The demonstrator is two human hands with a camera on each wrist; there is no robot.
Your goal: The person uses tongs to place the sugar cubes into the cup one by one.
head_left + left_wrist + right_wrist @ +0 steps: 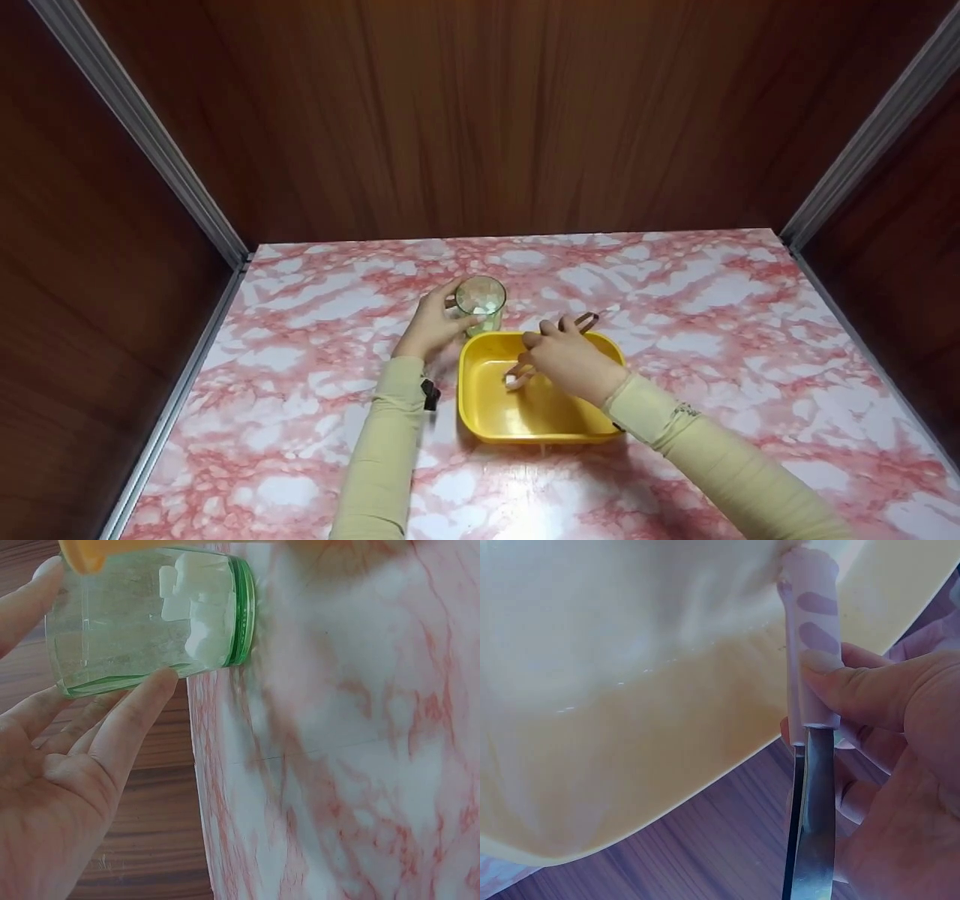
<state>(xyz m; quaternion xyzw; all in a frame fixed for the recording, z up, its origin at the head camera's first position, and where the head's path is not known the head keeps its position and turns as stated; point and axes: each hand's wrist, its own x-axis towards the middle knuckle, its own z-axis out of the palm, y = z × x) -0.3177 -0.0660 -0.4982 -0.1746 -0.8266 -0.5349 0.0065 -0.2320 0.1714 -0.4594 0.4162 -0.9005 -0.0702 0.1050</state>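
Observation:
My left hand (433,321) holds a clear green glass (480,300) upright, thumb and fingers around its side. Several white cubes (202,611) lie at the bottom of the glass in the left wrist view. With my right hand (574,358) I grip a pair of tongs (814,637) with metal arms and pale slotted tips. The tongs point down into a yellow basin (466,405), just right of the glass. At their tips a small white piece (511,380) shows; whether it is pinched there I cannot tell.
The basin's left back corner stands close to the glass. Both stand on a table (300,435) with a red and white marbled top. Dark wooden panels (487,120) enclose it at the back and sides, with metal strips (150,142) at the corners.

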